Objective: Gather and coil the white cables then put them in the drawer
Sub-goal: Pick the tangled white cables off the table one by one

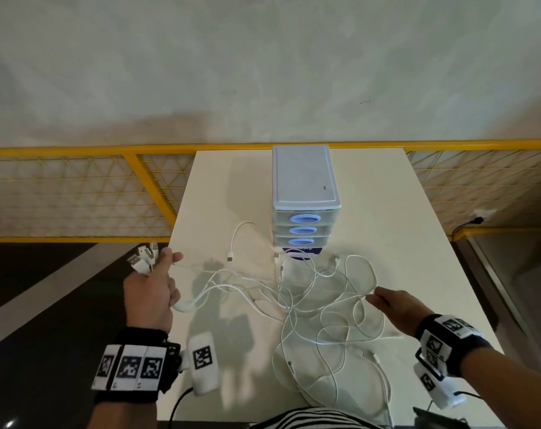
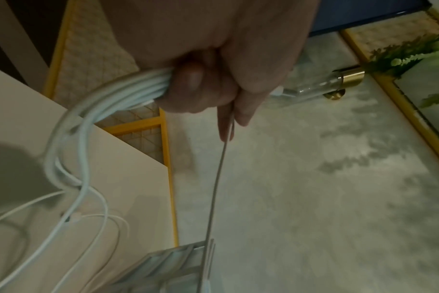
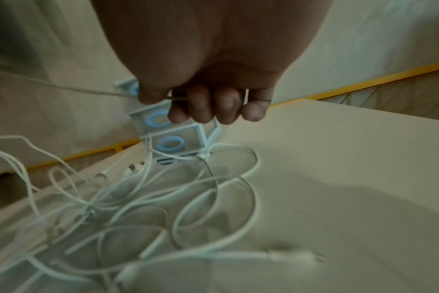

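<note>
White cables [image 1: 318,308] sprawl in loose tangled loops over the near half of the cream table [image 1: 417,243], spreading from the centre toward 5 o'clock in the head view. At 12 o'clock of the tangle stands the drawer unit [image 1: 304,193], its three blue-handled drawers closed. At 9 o'clock the left hand [image 1: 150,292] is raised off the table edge, fingers curled round a bunch of cable ends whose plugs [image 1: 142,258] stick out above the fist. At 3 o'clock the right hand [image 1: 393,305] pinches one strand at its fingertips, just above the tabletop.

Left wrist view: the left hand [image 2: 213,79] has its fingers wrapped round several white cables [image 2: 70,138], which arc down toward 7 o'clock onto the table [image 2: 128,168]; a single taut strand [image 2: 218,178] runs from between two fingers toward the drawer unit [image 2: 168,263] at 6 o'clock.

Right wrist view, blurred: the right hand [image 3: 213,69] nips a thin strand [image 3: 63,87] between thumb and curled fingers [image 3: 228,107]. Cables [image 3: 163,208] lie heaped below, from 6 to 9 o'clock, with the drawer unit [image 3: 173,138] behind the fingertips.
</note>
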A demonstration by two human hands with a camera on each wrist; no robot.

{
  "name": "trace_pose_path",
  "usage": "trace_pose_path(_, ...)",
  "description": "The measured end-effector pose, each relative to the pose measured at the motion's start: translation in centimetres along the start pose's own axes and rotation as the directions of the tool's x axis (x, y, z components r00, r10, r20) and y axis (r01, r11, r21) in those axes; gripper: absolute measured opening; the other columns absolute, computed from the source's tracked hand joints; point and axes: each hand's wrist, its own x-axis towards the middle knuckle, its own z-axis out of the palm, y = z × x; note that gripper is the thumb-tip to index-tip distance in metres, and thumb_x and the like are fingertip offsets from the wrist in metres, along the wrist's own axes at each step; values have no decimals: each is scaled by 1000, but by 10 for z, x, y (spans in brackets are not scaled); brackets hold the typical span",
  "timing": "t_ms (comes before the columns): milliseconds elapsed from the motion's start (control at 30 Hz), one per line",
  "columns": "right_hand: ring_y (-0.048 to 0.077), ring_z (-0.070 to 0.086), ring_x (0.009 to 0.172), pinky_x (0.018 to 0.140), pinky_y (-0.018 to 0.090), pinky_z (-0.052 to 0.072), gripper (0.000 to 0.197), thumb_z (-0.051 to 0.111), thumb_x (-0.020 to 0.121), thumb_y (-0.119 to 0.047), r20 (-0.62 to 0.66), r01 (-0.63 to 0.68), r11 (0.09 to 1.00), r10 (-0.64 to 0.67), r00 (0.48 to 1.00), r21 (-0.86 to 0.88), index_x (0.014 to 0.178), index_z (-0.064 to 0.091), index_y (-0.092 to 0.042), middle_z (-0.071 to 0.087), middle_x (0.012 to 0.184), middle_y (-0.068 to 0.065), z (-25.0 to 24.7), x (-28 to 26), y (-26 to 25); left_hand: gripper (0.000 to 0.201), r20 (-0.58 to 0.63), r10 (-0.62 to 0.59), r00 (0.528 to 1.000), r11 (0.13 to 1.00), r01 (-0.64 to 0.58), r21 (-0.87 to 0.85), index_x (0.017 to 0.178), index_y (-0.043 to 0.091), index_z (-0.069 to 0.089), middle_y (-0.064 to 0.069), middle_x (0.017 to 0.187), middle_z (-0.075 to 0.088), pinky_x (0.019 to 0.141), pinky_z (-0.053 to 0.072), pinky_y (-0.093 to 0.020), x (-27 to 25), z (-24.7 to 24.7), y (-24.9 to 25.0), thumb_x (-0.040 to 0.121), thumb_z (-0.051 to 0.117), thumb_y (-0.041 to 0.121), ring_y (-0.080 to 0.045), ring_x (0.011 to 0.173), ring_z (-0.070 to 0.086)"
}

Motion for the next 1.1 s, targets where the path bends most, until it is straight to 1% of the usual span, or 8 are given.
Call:
trace_pose_path(67, 25, 51, 74, 78, 36, 40, 43, 32, 95, -49, 11, -32, 998, 33, 999, -60, 61, 42, -25, 51, 63, -7, 4, -2, 14, 20, -47, -37, 998, 999, 39, 26, 77, 15, 64, 9, 38, 40, 36, 18, -16, -9, -4, -3, 94, 57, 23, -4, 31, 21)
trace_pose_path(200, 20, 56, 84, 86, 36, 34, 50, 23, 95, -50, -31, -142, 947, 139, 990, -289, 57, 42, -24, 59, 81, -3, 7, -1, 46, 24, -247, -131, 960, 991, 117, -70, 79, 20, 65, 8, 38, 35, 34, 22, -16, -26, -26, 1, 95, 53, 35, -3, 32, 27)
trace_pose_path(300, 20, 56, 94, 87, 34, 34, 43, 25, 95, -44, -113, -286, 881, 262, 958, -378, 83, 61, -25, 61, 97, 2, 4, 5, 71, 27, -350, -169, 921, 977, 109, -185, 75, 22, 60, 8, 43, 34, 36, 22, -19, -35, -47, 7, 95, 50, 37, -4, 36, 27)
trace_pose_path(467, 23, 49, 102, 97, 40, 32, 28, 40, 87, -36, -188, -456, 813, 416, 890, -362, 104, 57, -22, 52, 106, 6, -2, 16, 86, 30, -421, -246, 873, 942, 112, -318, 68, 23, 53, 9, 43, 30, 38, 17, -21, -52, -58, -1, 93, 51, 39, -5, 38, 23)
trace_pose_path(567, 28, 50, 105, 95, 42, 34, 24, 51, 83, -32, -244, -367, 896, 309, 919, -250, 103, 58, -20, 54, 110, 10, 1, 24, 62, 30, -392, -294, 872, 926, 158, -344, 65, 24, 51, 8, 45, 29, 38, 16, -21, -58, -55, -12, 92, 54, 38, -7, 41, 20)
trace_pose_path(667, 34, 54, 100, 87, 41, 41, 19, 54, 82, -25, -225, -65, 995, 47, 973, -77, 97, 61, -14, 58, 103, 13, 15, 33, 10, 32, -362, -326, 873, 909, 185, -374, 61, 24, 49, 9, 49, 28, 41, 15, -22, -59, -52, -15, 90, 56, 36, -7, 41, 20)
trace_pose_path(800, 33, 60, 94, 84, 33, 43, 14, 58, 84, -13, -110, 232, 970, -223, 969, 79, 96, 63, -8, 64, 97, 15, 40, 53, -74, 40, -246, -325, 913, 900, 219, -376, 56, 24, 46, 9, 51, 23, 46, 10, -25, -52, -50, -6, 93, 52, 38, -7, 40, 18)
trace_pose_path(1100, 34, 58, 105, 86, 35, 45, 37, 48, 92, -34, 36, -131, 991, 130, 991, 40, 107, 61, -3, 65, 110, 18, 90, 112, -163, 41, -41, -310, 950, 907, 282, -313, 57, 25, 49, 9, 50, 26, 46, 10, -25, -36, -75, 25, 96, 45, 40, -9, 43, 13)
